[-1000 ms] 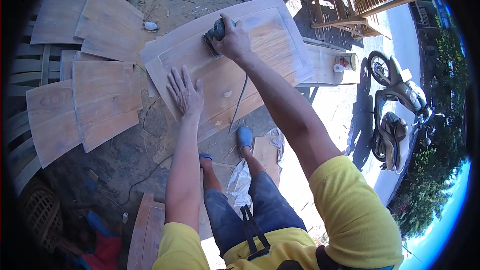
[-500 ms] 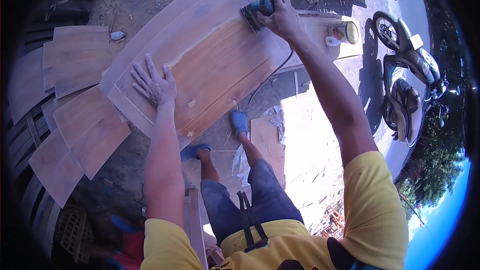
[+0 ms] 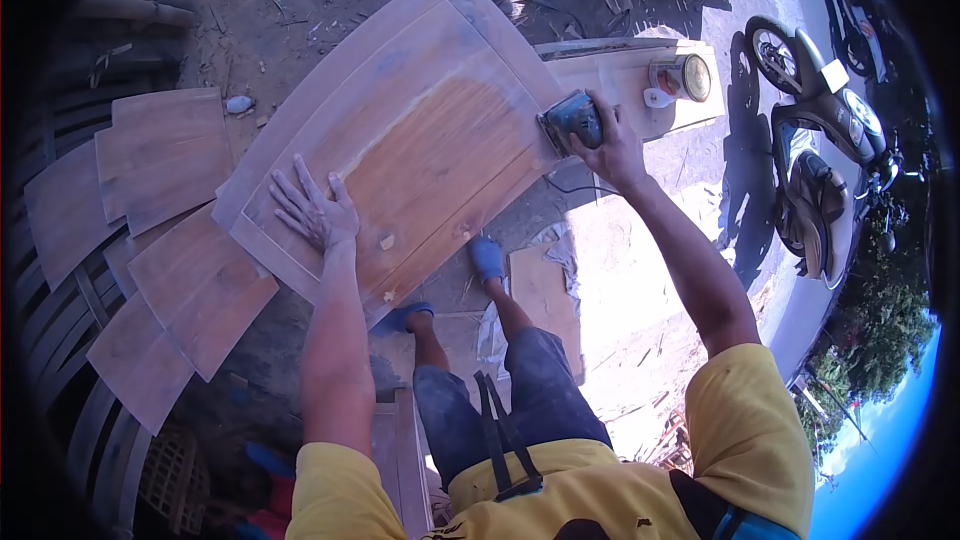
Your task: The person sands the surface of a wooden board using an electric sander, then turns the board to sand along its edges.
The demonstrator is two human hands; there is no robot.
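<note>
The panel (image 3: 430, 135), brown-grained, pale-edged and perhaps dusty, lies left of the can (image 3: 690, 78), left hand (image 3: 318, 212) spread flat on it, right hand (image 3: 617, 148) gripping the sander (image 3: 574, 120) at its right edge.

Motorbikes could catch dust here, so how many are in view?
2: one motorbike to the right of the tin; another motorbike at the upper right, near the dark border. Others may be hidden there.
</note>
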